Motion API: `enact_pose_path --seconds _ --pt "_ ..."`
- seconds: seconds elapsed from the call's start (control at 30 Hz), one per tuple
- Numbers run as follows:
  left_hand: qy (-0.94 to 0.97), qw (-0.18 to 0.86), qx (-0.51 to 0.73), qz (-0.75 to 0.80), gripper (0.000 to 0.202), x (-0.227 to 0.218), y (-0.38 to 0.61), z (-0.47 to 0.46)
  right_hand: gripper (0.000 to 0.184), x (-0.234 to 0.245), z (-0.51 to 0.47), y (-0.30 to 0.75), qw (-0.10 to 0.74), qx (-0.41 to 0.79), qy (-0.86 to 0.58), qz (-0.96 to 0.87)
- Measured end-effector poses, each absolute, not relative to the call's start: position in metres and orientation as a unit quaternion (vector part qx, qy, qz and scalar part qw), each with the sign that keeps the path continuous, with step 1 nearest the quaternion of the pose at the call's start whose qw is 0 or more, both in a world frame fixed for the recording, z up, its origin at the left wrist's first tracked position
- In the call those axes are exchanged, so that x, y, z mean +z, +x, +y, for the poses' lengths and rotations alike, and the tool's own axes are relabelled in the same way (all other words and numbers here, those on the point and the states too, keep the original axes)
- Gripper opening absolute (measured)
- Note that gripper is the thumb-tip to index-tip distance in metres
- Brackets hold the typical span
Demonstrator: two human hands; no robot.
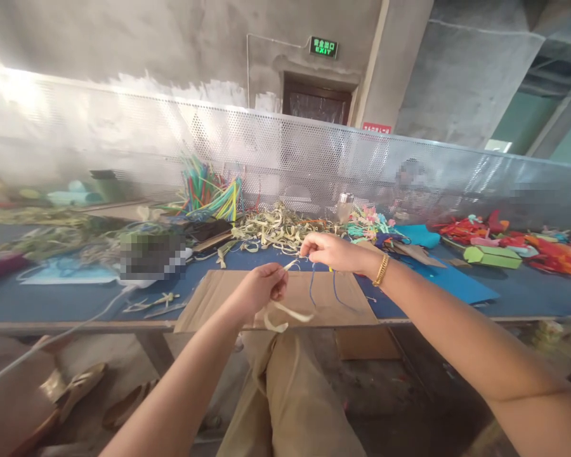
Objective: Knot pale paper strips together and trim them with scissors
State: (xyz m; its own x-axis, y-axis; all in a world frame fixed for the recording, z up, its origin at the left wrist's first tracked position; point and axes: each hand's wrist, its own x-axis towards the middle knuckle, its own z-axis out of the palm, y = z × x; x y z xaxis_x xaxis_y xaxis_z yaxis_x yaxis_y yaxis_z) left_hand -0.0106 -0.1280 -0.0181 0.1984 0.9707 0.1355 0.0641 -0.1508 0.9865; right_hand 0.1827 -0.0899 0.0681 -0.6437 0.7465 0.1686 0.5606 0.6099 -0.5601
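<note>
My left hand [264, 285] is closed, pinching a narrow pale strip [292, 312] that looks like dried leaf. One end sticks up past the fingertips toward my other hand, and the rest curls below the fist. My right hand [326, 249], with a gold bracelet [380, 270] at the wrist, is closed in a pinch just ahead and to the right. Thin blue string [311, 289] hangs in two strands from under its fingers; a small pale bit at the fingertips is too small to make out. Both hands are above a flat cardboard sheet [228, 298].
A heap of pale strips [280, 228] lies behind the cardboard on the blue table [409, 304]. Colourful pipe cleaners [209, 190] stand at the back left. Blue sheets [461, 282], a jar [345, 207] and red-orange pieces [485, 231] are rightward. A perforated metal screen [285, 146] runs behind.
</note>
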Motion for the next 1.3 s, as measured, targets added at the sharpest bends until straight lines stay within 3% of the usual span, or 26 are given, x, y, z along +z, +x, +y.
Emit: enact_pose_path --seconds 0.13,0.23,0.57,0.8,0.93,1.3 --pt "0.549 0.503 0.49 0.453 0.024 -0.016 -0.005 -0.13 0.022 0.074 -0.096 0.179 0.15 0.369 -0.342 -0.851" --pt "0.552 0.51 0.476 0.458 0.025 -0.009 0.001 -0.131 0.024 0.079 -0.1 0.169 0.132 0.396 -0.319 -0.851" --pt "0.543 0.61 0.42 0.395 0.028 -0.009 0.001 -0.131 0.024 0.076 -0.076 0.156 0.191 0.26 -0.303 -0.896" --pt "0.545 0.592 0.428 0.411 0.033 -0.014 -0.003 -0.132 0.009 0.072 -0.068 0.177 0.155 0.131 -0.263 -0.943" --pt "0.554 0.591 0.431 0.398 0.035 -0.011 -0.001 -0.135 0.01 0.069 -0.064 0.18 0.169 0.142 -0.271 -0.937" --pt "0.585 0.577 0.408 0.399 0.029 -0.003 0.003 -0.145 0.014 0.054 -0.049 0.173 0.313 0.126 -0.304 -0.891"
